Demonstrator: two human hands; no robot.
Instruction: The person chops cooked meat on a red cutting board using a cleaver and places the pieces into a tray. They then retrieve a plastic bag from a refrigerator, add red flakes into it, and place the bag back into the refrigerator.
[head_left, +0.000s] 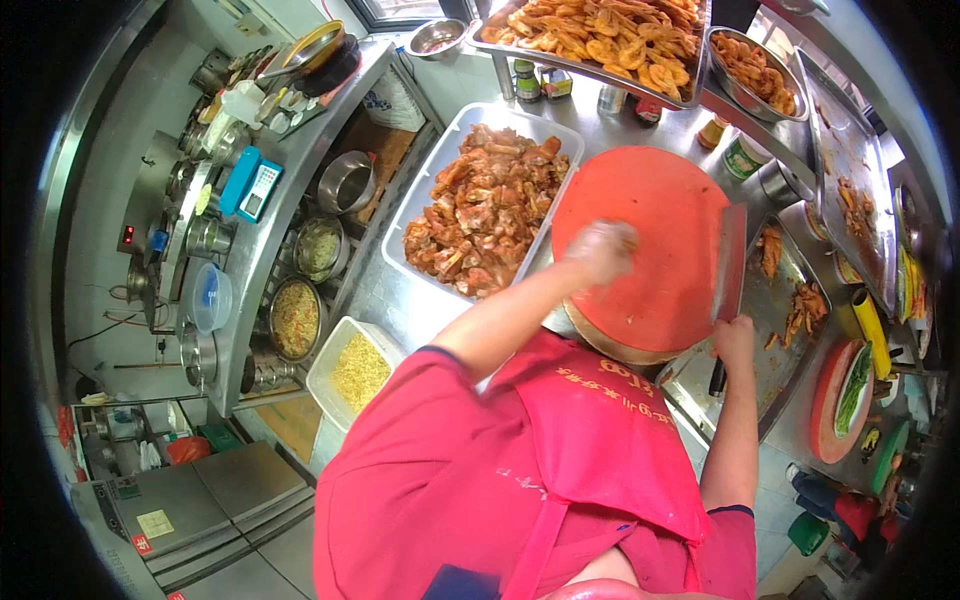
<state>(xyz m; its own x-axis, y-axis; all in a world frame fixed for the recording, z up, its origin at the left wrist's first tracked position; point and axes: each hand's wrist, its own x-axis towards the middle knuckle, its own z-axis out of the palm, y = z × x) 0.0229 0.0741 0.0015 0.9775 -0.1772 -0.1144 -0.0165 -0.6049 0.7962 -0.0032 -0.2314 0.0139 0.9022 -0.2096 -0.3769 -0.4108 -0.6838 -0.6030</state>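
A round red chopping board (645, 187) lies before me on top of a thicker, paler round block. My left hand (604, 251) is over the board's left half, blurred by motion. Something brownish shows at its fingertips, but whether it is held is unclear. At the board's right edge my right hand (733, 341) grips a cleaver (729, 262) where the broad blade meets the black handle. Left of the board, a translucent plastic tub (409, 244) is heaped with browned meat pieces (487, 210). A metal tray (750, 382) with a few cooked pieces (806, 311) sits to the right.
A shelf above the counter carries a tray of fried shrimp (600, 37) and a steel bowl (754, 75) of more. Jars and bottles (527, 82) stand beneath. A tub of yellow chopped food (360, 371) is at lower left. Another person (855, 514) appears at far right.
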